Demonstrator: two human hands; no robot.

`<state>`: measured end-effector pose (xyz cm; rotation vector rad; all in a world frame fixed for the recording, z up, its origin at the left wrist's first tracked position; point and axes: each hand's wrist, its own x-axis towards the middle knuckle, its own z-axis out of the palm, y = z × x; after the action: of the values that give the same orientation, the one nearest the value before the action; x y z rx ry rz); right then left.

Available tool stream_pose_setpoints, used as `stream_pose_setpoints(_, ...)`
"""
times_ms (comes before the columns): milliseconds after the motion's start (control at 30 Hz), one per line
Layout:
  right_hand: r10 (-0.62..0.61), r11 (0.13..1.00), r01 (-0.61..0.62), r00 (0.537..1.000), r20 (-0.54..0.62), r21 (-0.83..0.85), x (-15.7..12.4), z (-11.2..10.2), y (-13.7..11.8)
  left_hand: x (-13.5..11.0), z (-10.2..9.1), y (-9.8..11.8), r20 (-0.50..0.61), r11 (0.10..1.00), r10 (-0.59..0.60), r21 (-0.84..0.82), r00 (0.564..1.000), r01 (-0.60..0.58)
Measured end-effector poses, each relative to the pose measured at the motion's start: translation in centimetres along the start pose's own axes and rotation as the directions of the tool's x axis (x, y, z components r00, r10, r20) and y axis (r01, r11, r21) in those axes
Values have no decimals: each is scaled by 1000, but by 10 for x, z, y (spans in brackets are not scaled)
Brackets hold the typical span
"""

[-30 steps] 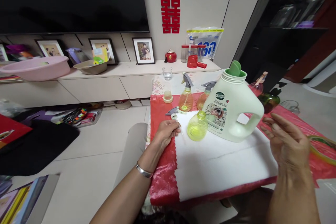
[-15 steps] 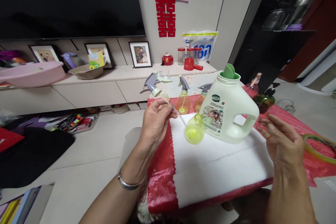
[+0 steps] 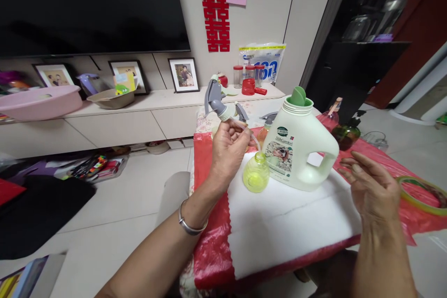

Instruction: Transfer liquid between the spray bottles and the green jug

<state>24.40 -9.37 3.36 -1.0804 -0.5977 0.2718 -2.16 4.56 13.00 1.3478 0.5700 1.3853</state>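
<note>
The left hand (image 3: 228, 151) is clamped by its fingertips on the thin tube (image 3: 255, 139) of a grey spray head (image 3: 214, 100), which tilts above that hand, toward the far left corner of the red-covered table (image 3: 213, 260). The tube slants down to the right, its tip at the mouth of a yellow bottle (image 3: 256, 178); whether the tip is inside, I cannot tell. The yellow bottle stands upright with yellow liquid in it, on a white sheet (image 3: 293, 228), near that sheet's far left corner. The white sheet reaches close to the table's near edge.

Just right of the yellow bottle, a pale green jug (image 3: 303, 149) stands upright, a green piece (image 3: 298, 95) sticking up from its mouth. The right hand (image 3: 375, 186) holds nothing, fingers loosely extended, beside the jug's handle and above the table's right side. Near the table's right edge lies a yellow-green ring (image 3: 412, 202); beyond the jug is a dark round bottle (image 3: 346, 137). 2 more grey spray triggers (image 3: 270, 115) show behind the left hand and the jug.
</note>
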Motion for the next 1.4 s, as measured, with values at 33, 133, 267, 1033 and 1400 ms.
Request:
stream_pose_setpoints(33,3,1000,-3,1000,-1,-4,0,0,0,0,0,0,10,1000,-1,3,1000,1)
stream_pose_setpoints(133,-1,1000,1,1000,-2,-4,-1,2,-1,0,0,-4,54,1000,-11,24,998,10)
stream_pose_setpoints(267,-62,998,63,997,-38,14,-1,4,-7,-4,0,-18,81,995,-60,84,995,53)
stream_pose_setpoints(1033,-271,840,499,726,631,-212,-59,88,-41,-29,-3,-37,234,830,15,538,972,-143)
stream_pose_setpoints(1400,-326,699,690,543,774,-190,-80,117,-58,-29,-8,-39,476,687,134,587,869,-428)
